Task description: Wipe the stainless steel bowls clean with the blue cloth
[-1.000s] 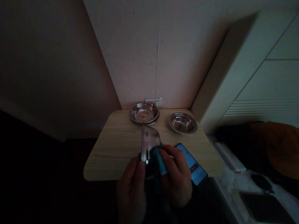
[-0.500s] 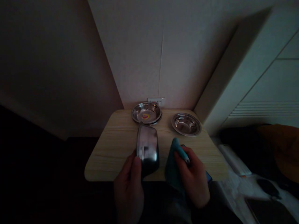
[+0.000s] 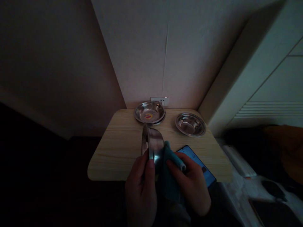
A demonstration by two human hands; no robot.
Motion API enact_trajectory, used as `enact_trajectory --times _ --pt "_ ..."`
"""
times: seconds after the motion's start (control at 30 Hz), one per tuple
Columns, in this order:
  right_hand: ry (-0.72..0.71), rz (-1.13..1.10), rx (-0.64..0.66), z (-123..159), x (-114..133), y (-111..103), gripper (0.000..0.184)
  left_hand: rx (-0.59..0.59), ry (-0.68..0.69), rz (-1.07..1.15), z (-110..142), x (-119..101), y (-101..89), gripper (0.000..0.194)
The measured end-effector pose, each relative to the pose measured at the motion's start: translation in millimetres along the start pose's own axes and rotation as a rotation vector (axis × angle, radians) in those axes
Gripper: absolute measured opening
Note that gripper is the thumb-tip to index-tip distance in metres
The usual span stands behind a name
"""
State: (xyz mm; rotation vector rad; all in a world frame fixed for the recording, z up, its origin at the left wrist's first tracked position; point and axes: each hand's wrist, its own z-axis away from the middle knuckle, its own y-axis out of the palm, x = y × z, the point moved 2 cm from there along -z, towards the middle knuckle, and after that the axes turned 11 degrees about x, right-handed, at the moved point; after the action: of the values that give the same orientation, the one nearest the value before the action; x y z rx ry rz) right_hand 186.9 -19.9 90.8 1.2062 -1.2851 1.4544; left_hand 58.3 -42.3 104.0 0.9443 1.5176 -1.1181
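Observation:
My left hand is closed on the rim of a shiny metal bowl, which is tipped on its side above the table's front edge. In my right hand a teal cloth is bunched between thumb and fingers. The cloth touches the outer wall of the bowl on its right side. Under and beyond my right hand lies a phone with its screen lit. Part of the bowl's lower side is hidden behind the cloth and my fingers.
A stack of metal bowls with a sticker inside stands at the back of the wooden table. More stacked metal bowls sit at the right. Behind is a wall with a socket. A dark tablet-like object lies at lower right.
The bowl has moved right and turned so its inside shows a little. My right hand has brought the cloth left against it. More of the phone is now visible.

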Motion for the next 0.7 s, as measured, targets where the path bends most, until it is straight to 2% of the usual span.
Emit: enact_trajectory --times 0.17,0.4,0.7 --pt "-0.020 0.061 -0.012 -3.1 4.7 2.2 0.023 0.019 0.060 -0.051 4.7 -2.2 -0.8 0.026" --pt "-0.021 0.064 0.062 -5.6 7.3 1.3 0.018 0.065 0.165 -0.137 6.5 -0.5 -0.9 0.026" --pt "-0.002 0.061 0.087 -10.7 9.3 -1.1 0.019 0.061 0.240 -0.192 7.5 1.0 -2.8 0.023"
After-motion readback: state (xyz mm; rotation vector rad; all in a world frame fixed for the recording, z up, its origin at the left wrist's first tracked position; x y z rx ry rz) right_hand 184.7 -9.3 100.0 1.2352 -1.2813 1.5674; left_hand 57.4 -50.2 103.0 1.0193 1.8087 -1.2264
